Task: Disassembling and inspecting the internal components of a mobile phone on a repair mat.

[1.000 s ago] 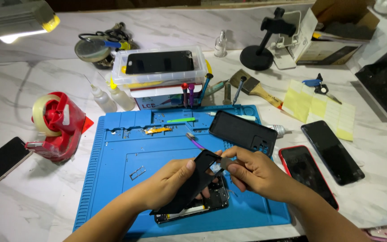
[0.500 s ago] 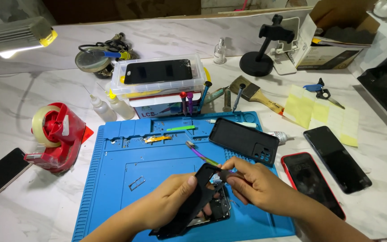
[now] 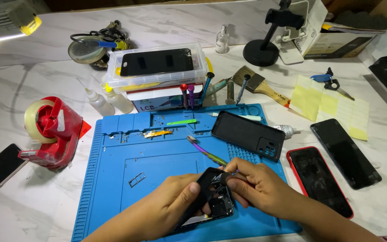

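Note:
My left hand [image 3: 169, 204] grips a black opened phone [image 3: 209, 199] by its left side and holds it tilted over the blue work mat [image 3: 113, 179]. My right hand [image 3: 258, 188] pinches the phone's upper right edge with fingertips on the frame. A purple and green pry tool [image 3: 204, 152] lies on the mat just beyond my hands. A small metal tray piece [image 3: 136, 179] rests on the mat to the left. The phone's lower part is hidden under my left hand.
A black phone back cover [image 3: 248, 134] lies at the mat's right edge. A red-cased phone [image 3: 319, 179] and a dark phone [image 3: 345, 152] lie right of the mat. A red tape dispenser [image 3: 52, 130], glue bottles [image 3: 101, 102], a plastic box [image 3: 157, 69], brush [image 3: 260, 85] and lamp stand behind.
The view has shifted slightly closer and lower. My hands have turned the phone a little more upright, with my right fingers moving along its upper edge.

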